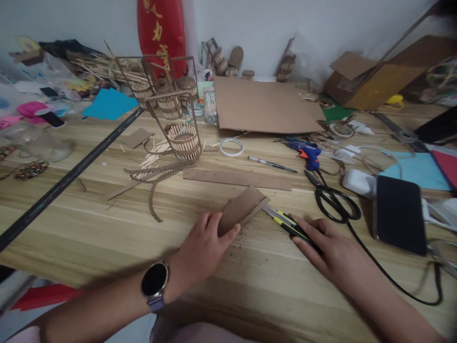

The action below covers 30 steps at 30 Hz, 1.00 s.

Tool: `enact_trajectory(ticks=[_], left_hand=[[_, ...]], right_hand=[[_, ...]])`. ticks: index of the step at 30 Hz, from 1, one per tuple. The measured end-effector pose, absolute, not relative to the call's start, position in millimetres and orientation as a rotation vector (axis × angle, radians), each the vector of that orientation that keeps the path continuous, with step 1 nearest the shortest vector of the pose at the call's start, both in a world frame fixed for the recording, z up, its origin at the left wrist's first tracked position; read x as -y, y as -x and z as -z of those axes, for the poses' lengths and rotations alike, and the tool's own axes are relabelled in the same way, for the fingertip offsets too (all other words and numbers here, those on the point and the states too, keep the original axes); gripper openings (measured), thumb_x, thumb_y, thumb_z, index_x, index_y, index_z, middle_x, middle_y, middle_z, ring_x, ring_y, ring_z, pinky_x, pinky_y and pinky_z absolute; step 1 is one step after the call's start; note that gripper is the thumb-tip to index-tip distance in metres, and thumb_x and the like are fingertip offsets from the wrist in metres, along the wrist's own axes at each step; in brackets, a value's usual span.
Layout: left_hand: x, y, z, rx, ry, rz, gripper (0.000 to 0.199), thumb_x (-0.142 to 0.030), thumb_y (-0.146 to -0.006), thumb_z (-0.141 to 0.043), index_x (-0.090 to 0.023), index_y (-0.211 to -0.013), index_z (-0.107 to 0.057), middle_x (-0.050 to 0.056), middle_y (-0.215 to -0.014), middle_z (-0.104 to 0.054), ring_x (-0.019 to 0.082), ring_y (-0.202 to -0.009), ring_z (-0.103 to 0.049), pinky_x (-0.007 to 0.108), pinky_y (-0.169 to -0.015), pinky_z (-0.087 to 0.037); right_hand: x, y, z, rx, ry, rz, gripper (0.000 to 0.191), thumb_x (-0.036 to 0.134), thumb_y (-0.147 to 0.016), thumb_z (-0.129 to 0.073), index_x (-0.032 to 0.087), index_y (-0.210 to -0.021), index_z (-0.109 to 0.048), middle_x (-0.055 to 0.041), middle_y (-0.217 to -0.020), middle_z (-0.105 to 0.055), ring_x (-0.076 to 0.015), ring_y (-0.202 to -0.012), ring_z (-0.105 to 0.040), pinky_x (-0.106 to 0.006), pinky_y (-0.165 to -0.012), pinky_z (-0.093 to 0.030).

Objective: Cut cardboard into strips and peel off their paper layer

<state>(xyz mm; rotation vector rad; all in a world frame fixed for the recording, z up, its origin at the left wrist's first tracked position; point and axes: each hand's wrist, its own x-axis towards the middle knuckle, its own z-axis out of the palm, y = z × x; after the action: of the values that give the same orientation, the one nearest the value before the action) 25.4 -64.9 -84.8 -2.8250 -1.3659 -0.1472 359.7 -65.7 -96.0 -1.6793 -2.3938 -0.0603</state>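
Observation:
My left hand (205, 247) grips a folded piece of brown cardboard (243, 207) near the front middle of the wooden table, thumb along its near side. In my right hand (324, 247) is a yellow-and-black utility knife (289, 224), its blade extended. The blade tip meets or lies very close to the cardboard's right end; I cannot tell which. Small brown crumbs lie on the wood below the cardboard. Just beyond it is a flat cardboard strip (237, 179). A notched, curved cardboard strip (155, 202) rests to the left.
Behind my hands stands a small stick basket (183, 143) with a tall handle. A tape roll (231, 147), a pen (272, 164), a blue glue gun (309, 155), scissors (335, 200) and a phone (400, 214) lie around. A large cardboard sheet (267, 107) is at the back.

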Motion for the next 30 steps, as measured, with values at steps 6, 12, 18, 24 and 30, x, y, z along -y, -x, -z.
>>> enact_trajectory(ticks=[6, 12, 18, 24, 30], left_hand=[[42.5, -35.5, 60.3, 1.324, 3.088, 0.151, 0.025, -0.037, -0.101, -0.060, -0.022, -0.116, -0.074, 0.011, -0.109, -0.059, 0.027, -0.106, -0.056, 0.043, -0.092, -0.054], [-37.7, -52.7, 64.7, 0.730, 3.280, 0.214, 0.063, -0.056, -0.090, -0.073, -0.019, -0.139, -0.062, 0.016, -0.161, -0.040, 0.035, -0.152, -0.028, 0.050, -0.126, -0.023], [-77.5, -72.8, 76.0, 0.652, 3.458, -0.156, 0.113, -0.069, -0.081, -0.074, -0.008, -0.164, -0.025, 0.018, -0.172, -0.019, 0.035, -0.161, -0.008, 0.048, -0.130, -0.005], [-80.0, -69.4, 82.9, 0.651, 3.478, -0.138, 0.112, -0.072, -0.083, -0.069, -0.010, -0.165, -0.024, 0.017, -0.173, -0.013, 0.033, -0.161, -0.008, 0.046, -0.130, -0.004], [-80.4, -69.8, 84.9, 0.629, 3.461, -0.127, 0.109, -0.071, -0.084, -0.067, -0.011, -0.164, -0.025, 0.017, -0.173, -0.012, 0.034, -0.161, -0.008, 0.047, -0.130, -0.004]], right_hand=[[42.7, -367.9, 93.1, 2.434, 1.605, -0.020, 0.050, 0.049, -0.103, -0.043, 0.024, -0.141, -0.066, -0.0105, -0.098, -0.065, -0.0213, -0.075, -0.070, -0.034, -0.066, -0.059], [32.1, -371.3, 95.2, 2.435, 1.547, -0.082, 0.051, 0.051, -0.104, -0.042, 0.025, -0.141, -0.065, -0.0099, -0.100, -0.066, -0.0194, -0.077, -0.070, -0.031, -0.065, -0.058], [30.0, -371.6, 91.1, 2.472, 1.544, -0.090, 0.049, 0.049, -0.104, -0.043, 0.026, -0.141, -0.065, -0.0090, -0.097, -0.066, -0.0190, -0.075, -0.070, -0.030, -0.062, -0.058], [33.0, -373.3, 86.2, 2.491, 1.522, -0.098, 0.049, 0.048, -0.104, -0.044, 0.027, -0.143, -0.064, -0.0089, -0.098, -0.067, -0.0182, -0.072, -0.069, -0.030, -0.061, -0.058], [37.5, -373.2, 86.6, 2.520, 1.522, -0.089, 0.047, 0.046, -0.103, -0.046, 0.028, -0.143, -0.063, -0.0084, -0.099, -0.067, -0.0177, -0.072, -0.070, -0.029, -0.061, -0.058]])
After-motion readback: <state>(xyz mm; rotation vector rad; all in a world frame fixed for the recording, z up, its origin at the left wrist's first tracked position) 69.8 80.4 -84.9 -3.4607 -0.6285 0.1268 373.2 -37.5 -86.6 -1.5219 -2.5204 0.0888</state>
